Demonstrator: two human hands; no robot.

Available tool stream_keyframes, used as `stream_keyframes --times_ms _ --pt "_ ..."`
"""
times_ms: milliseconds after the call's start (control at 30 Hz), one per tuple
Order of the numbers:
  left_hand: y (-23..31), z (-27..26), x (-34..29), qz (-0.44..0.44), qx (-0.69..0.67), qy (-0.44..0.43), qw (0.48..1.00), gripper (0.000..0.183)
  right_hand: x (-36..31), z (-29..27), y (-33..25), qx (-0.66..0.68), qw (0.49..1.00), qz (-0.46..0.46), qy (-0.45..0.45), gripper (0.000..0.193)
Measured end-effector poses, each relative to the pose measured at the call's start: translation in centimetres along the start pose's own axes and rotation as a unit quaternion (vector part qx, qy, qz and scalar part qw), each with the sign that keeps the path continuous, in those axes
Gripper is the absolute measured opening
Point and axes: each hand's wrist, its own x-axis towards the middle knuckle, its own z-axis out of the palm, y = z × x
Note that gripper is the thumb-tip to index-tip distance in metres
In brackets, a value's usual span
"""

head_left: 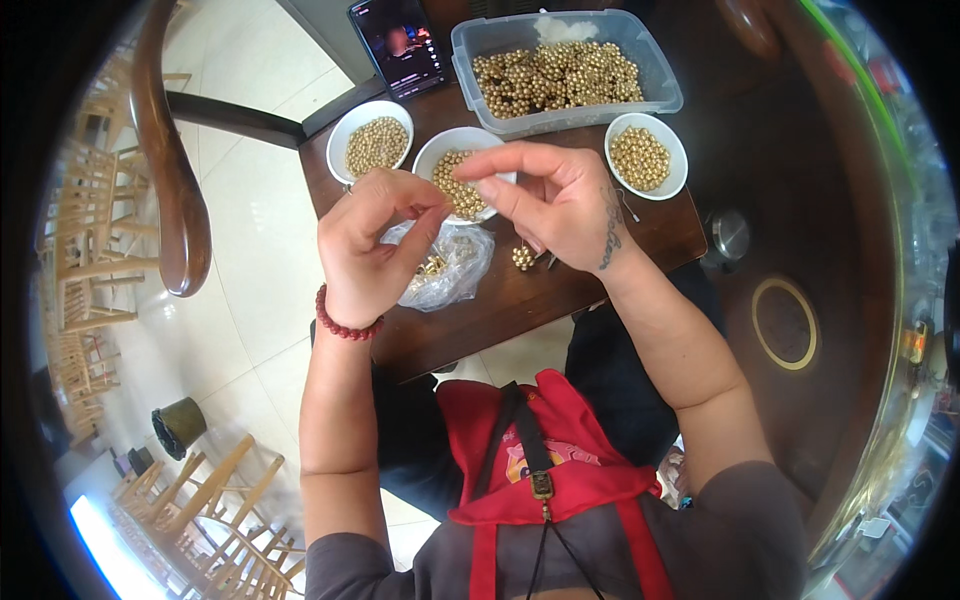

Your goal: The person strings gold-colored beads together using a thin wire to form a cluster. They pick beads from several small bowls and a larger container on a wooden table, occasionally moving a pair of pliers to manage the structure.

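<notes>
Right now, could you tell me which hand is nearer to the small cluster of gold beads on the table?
Right. The right hand hovers just above the bead cluster; the left hand is farther left, over the plastic bag.

Gold beads are gleaming in a clear plastic tub, and more gold ones are filling three white bowls: the left bowl, the middle bowl and the right bowl. The desk is showing a dark reddish brown. A small gold bead cluster is lying beside a clear, crinkled plastic bag. A dark red bead bracelet is circling the left wrist. A red apron is lying over grey sleeves. The floor tiles are shining pale cream.
</notes>
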Motion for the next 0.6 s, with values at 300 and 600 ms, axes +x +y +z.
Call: stream_keyframes --times_ms 300,600 --pt "2.6 -0.3 -0.6 0.129 -0.007 0.043 0.991 0.021 -2.4 0.9 -2.3 -0.128 0.99 -0.05 -0.018 0.018" --pt "6.4 -0.6 -1.2 0.2 0.008 0.077 0.977 0.022 -4.6 2.0 -5.2 -0.262 0.936 -0.234 0.022 0.013"
